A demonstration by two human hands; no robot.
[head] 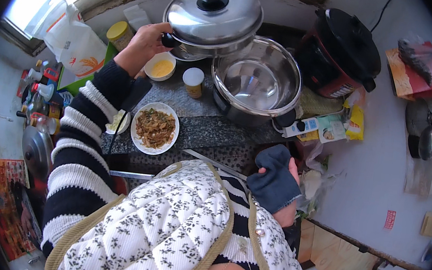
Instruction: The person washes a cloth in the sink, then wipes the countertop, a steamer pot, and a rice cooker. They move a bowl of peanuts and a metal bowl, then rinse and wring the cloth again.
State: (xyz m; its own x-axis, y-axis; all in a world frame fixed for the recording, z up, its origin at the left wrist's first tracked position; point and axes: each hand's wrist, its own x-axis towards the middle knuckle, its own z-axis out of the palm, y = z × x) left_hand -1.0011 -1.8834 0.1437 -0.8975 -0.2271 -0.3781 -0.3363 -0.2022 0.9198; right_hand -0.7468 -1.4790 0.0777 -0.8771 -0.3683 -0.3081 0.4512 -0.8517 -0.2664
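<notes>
My left hand (143, 43) grips the black side handle (169, 40) of a lidded stainless steel pan. Its domed lid (229, 20) has a black knob. This pan overlaps the left rim of a steel pot (256, 81), which is uncovered and shows a shiny bare inside; whether the two touch I cannot tell. Low on the right, my right hand (294, 171) holds a dark blue-grey cloth (273, 173) near my waist. Close to my left wrist are a bowl of yellow liquid (162, 68) and a small tub with a white lid (193, 81).
A plate of shredded cooked food (155, 128) sits at the stone counter's (208, 134) front edge, beside a small bowl (118, 122). An electric cooker (339, 53) stands right of the pot, above a power strip (300, 128). Bottles (47, 91) crowd the left; a drawer front (216, 164) juts out.
</notes>
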